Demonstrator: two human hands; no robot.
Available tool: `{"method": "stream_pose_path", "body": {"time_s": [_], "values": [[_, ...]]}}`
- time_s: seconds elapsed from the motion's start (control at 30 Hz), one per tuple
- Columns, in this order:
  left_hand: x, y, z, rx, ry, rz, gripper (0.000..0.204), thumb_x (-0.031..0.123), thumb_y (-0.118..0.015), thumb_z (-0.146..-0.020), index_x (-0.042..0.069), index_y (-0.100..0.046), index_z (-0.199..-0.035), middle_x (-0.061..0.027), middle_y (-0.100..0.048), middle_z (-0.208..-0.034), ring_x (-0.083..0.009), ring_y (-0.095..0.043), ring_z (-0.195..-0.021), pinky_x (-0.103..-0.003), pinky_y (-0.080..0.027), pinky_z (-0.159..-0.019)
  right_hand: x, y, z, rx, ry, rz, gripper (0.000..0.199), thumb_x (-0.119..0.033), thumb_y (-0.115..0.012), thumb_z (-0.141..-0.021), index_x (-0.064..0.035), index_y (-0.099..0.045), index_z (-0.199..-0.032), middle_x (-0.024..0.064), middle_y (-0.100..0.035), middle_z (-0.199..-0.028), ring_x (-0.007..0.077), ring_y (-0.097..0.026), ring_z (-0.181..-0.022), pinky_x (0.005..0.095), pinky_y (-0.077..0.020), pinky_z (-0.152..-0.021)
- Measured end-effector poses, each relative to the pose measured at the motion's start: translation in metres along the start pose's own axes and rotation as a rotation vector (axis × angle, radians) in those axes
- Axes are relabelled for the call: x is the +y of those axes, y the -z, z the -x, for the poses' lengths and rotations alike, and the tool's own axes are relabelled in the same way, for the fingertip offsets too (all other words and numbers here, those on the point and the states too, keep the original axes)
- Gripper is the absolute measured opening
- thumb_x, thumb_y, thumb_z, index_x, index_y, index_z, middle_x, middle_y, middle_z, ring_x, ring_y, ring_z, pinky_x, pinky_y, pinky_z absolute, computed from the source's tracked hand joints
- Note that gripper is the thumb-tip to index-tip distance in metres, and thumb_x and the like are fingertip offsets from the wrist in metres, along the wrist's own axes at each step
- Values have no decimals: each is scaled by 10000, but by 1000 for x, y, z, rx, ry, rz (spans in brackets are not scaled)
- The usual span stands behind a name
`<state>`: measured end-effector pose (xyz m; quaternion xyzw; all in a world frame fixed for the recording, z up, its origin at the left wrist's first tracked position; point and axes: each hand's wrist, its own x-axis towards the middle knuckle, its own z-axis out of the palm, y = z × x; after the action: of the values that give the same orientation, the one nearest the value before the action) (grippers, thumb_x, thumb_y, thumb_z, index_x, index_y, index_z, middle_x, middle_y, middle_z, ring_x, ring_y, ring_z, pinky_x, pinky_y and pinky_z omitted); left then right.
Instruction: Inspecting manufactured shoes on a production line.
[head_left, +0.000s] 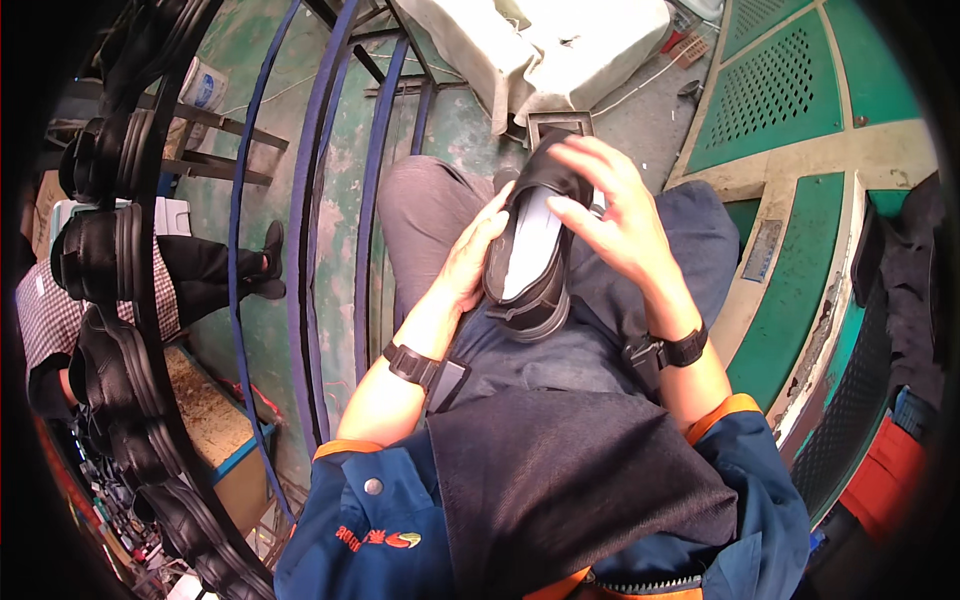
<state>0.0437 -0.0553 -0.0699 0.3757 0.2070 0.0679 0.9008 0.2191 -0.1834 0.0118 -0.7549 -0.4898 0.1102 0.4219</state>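
The left hand (470,262) is cupping the side of a black shoe (530,260) lying on the lap, while the right hand (610,215), fingers spread, is pressing into its opening, where a white insole (530,245) is sitting. Left of the shoe, more black shoes (105,255) are hanging on a curved rack (150,330).

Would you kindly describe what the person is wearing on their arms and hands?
Both hands, left hand and right hand, are bare, without gloves. Each wrist carries a black strap with a buckle-like piece. The blue jacket sleeves have orange cuffs and are pushed up, leaving the forearms uncovered.
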Motion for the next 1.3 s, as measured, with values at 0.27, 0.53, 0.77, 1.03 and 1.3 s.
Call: {"method": "stream_pose_path", "body": {"time_s": [0.27, 0.53, 0.77, 1.03, 1.3], "values": [[0, -10, 3, 126, 113, -88, 626, 449, -536, -988, 42, -464, -1459, -111, -502, -1457, -190, -472, -1330, -320, -351, -1118, 55, -18, -8, -234, -480, -226, 266, -256, -695, -863, 2, -709, -798, 5, -531, -582, 117, -554, -593, 308, -456, -586], [-24, 25, -10, 175, 197, 137, 605, 457, -584, -967, 36, -527, -1397, -100, -575, -1359, -176, -552, -1224, -301, -426, -1038, 64, -31, -5, -197, -712, -630, 232, -263, -704, -878, -104, -704, -709, -80, -462, -574, 27, -378, -522, 221, -287, -487], [-29, 26, -6, 159, 143, 67, 584, 452, -553, -987, 35, -535, -1395, -95, -570, -1368, -166, -527, -1247, -288, -377, -1067, 81, -39, 6, -196, -759, -755, 187, -256, -703, -872, -104, -721, -764, -87, -477, -585, 25, -379, -509, 209, -285, -477], [-10, 11, -4, 131, 118, 73, 537, 409, -610, -968, 40, -566, -1355, -60, -598, -1321, -147, -518, -1237, -293, -393, -1048, 88, -44, -1, -239, -773, -859, 146, -246, -689, -892, -113, -734, -848, -89, -534, -632, 21, -398, -527, 198, -288, -494], [-10, -9, -3, 26, 96, -333, 798, 332, -705, -908, 152, -285, -1563, 71, -472, -840, -42, -432, -733, -211, -401, -621, 61, -15, 16, 205, -556, -759, 353, -170, -592, -958, -20, -606, -1277, 72, -659, -1112, 129, -627, -999, 238, -488, -786]]}}
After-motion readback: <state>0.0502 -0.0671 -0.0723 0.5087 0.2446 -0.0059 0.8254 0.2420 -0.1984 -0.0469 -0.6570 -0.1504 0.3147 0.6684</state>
